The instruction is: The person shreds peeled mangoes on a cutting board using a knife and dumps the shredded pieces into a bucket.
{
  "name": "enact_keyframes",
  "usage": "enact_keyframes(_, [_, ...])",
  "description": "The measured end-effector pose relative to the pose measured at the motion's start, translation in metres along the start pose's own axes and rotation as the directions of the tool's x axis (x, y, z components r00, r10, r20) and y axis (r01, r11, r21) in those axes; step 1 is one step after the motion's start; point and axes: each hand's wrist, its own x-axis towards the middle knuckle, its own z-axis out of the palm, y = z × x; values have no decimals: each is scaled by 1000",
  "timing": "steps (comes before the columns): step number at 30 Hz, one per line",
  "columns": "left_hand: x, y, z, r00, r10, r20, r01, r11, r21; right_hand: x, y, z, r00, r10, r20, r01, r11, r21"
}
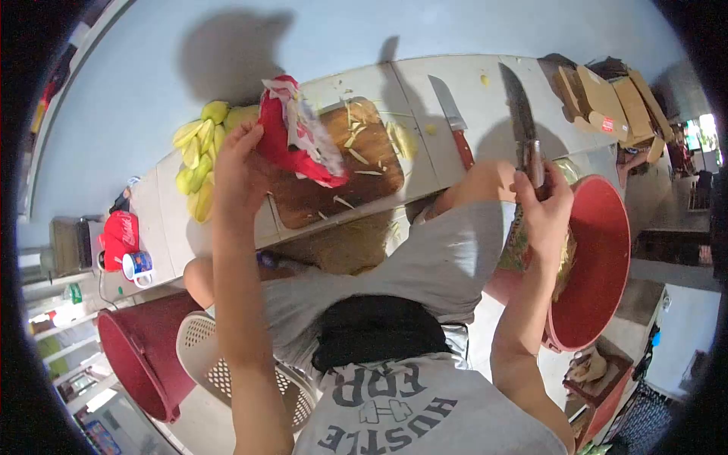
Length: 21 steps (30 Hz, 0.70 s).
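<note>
My left hand grips a red and white cloth, which is partly blurred, above the left part of a wooden cutting board. Pale cut strips are scattered over the board. In my right hand is the handle of a large knife, its dark blade pointing away from me over the tiled counter. A second knife with a reddish handle lies on the counter between the board and my right hand. Left of the board sits a pile of yellow-green fruit, which looks like peeled mangoes.
Red tubs stand at both sides, a right one and a left one. Near my left arm is a perforated beige basket. A mug rests at the counter's left end; cardboard boxes occupy its right end.
</note>
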Motion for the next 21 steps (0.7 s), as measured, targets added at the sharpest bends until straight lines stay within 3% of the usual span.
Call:
enact_keyframes(1, [-4,-11,-11,998,8,-54,-15,992,-127,0,-7,12,1000,-12,25,11,999,53])
enact_keyframes(3, [-13,-40,-60,999,8,-54,-15,991,-130,-4,-14,34,993,-92,73,87,993,76])
enact_keyframes(4, [-20,-53,-85,994,-63,-84,56,995,-80,-6,-19,44,989,-99,108,92,993,76])
enact_keyframes(6, [-33,-69,-113,983,-129,-133,126,992,-32,-10,-20,66,937,-320,138,335,936,-105])
enact_keyframes(8, [-40,-77,-130,895,-142,-424,210,970,118,-19,-39,90,905,-387,176,410,905,-114])
enact_keyframes(9, [-40,-79,-137,892,-142,-429,210,971,116,-23,-38,104,931,-153,330,176,984,-40])
enact_keyframes(10, [-38,-80,-145,878,-95,-469,207,959,194,-27,-37,118,871,73,486,-77,997,-11])
enact_keyframes(12, [-31,-82,-160,860,-48,-508,209,941,265,-34,-39,142,851,14,525,-4,1000,-20])
enact_keyframes(14, [-11,-80,-173,903,183,-390,138,735,664,-43,-35,172,826,-43,562,69,997,-25])
enact_keyframes(15, [-2,-76,-169,902,180,-392,141,735,663,-49,-27,190,845,-210,492,191,978,89])
enact_keyframes(16, [8,-69,-161,898,323,-300,96,519,849,-54,-18,205,840,-367,400,317,930,188])
enact_keyframes(17, [19,-62,-153,886,432,-169,58,258,964,-57,-9,216,841,-364,401,316,931,184])
enact_keyframes(18, [32,-60,-149,887,429,-169,57,261,964,-60,1,226,794,-250,554,242,966,90])
enact_keyframes(19, [46,-58,-146,871,482,-89,7,171,985,-60,-3,229,721,-119,682,179,984,-17])
enact_keyframes(20, [61,-55,-143,850,526,-5,-41,75,996,-60,-6,227,711,-80,699,131,991,-20])
enact_keyframes(21, [77,-47,-140,853,522,-6,-41,78,996,-58,-7,228,711,-74,699,128,991,-25])
